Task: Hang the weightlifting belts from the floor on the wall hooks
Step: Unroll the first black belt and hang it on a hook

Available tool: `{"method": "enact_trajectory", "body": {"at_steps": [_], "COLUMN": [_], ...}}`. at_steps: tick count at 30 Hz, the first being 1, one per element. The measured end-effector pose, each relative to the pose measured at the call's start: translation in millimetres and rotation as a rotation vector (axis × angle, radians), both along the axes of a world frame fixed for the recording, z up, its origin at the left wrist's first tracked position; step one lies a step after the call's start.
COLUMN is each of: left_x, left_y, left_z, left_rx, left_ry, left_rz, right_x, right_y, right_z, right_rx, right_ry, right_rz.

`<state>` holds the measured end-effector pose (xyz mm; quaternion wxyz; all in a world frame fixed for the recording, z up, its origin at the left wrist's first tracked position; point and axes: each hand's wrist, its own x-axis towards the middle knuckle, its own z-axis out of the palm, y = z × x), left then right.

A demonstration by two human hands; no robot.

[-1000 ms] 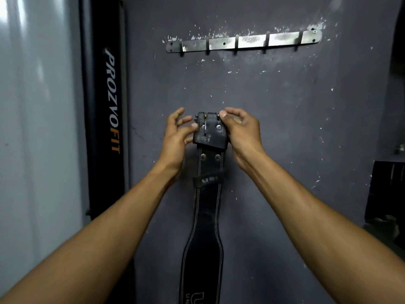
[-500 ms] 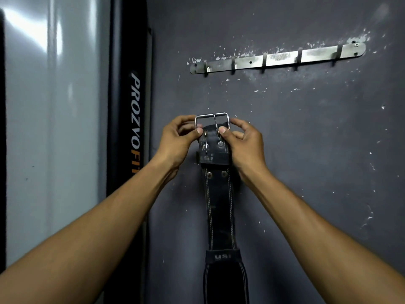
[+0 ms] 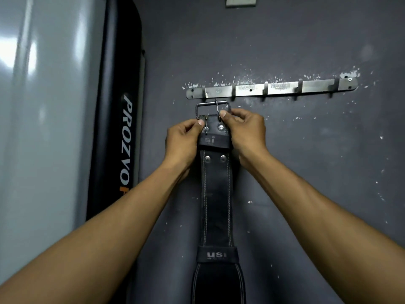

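A black leather weightlifting belt [image 3: 217,194] with white stitching and a "USI" loop hangs straight down in front of a dark grey wall. Its steel buckle [image 3: 212,109] points up, just below the left end of a metal hook rail [image 3: 271,88] that carries several hooks. My left hand [image 3: 183,140] pinches the belt's top left edge below the buckle. My right hand [image 3: 243,130] pinches the top right edge, with the thumb by the buckle prong. The buckle frame sits under the leftmost two hooks and touches neither. The belt's lower end runs out of view.
A tall black padded post [image 3: 119,119] marked "PROZVOFIT" stands left of the rail, next to a glossy grey panel [image 3: 43,106]. A small pale plate [image 3: 240,1] is fixed high on the wall. The wall paint around the rail is chipped.
Both hands have lifted the belt's buckle end up towards the hook rail. The buckle has flipped up to stand above the belt's end. The gap to the hooks has shrunk to almost nothing.
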<state>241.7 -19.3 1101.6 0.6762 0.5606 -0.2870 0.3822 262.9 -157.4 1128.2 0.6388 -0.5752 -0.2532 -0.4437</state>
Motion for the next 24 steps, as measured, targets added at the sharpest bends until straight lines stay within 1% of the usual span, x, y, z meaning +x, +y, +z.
{"method": "enact_trajectory", "body": {"at_steps": [2, 5, 6, 9, 13, 19, 21, 24], "left_x": [6.9, 16.5, 19.7, 30.2, 38.3, 40.2, 42.8, 48.4], "left_y": [3.5, 9.5, 11.5, 18.7, 27.9, 42.1, 46.7, 46.9], "left_z": [16.7, 34.6, 38.3, 45.5, 57.9, 76.3, 78.8, 84.0], "left_rx": [-0.017, -0.021, -0.025, -0.04, -0.02, 0.114, 0.164, 0.177], "left_ry": [-0.012, -0.036, -0.04, -0.054, -0.013, 0.067, 0.061, 0.068], "left_rz": [0.026, 0.056, 0.06, 0.054, -0.056, -0.114, -0.096, -0.085], "right_x": [0.6, 1.7, 2.7, 6.0, 14.0, 29.9, 30.9, 31.4], "right_y": [1.6, 3.3, 4.3, 9.5, 14.6, 20.5, 21.9, 24.1], "right_z": [15.6, 35.8, 41.4, 53.1, 58.0, 70.7, 74.0, 79.8], "right_rx": [-0.04, -0.201, -0.241, -0.28, -0.262, -0.154, -0.155, -0.156], "right_ry": [-0.04, -0.092, -0.102, -0.117, -0.101, -0.034, -0.02, 0.011], "right_rz": [-0.086, -0.344, -0.388, -0.399, -0.381, -0.271, -0.282, -0.308]}}
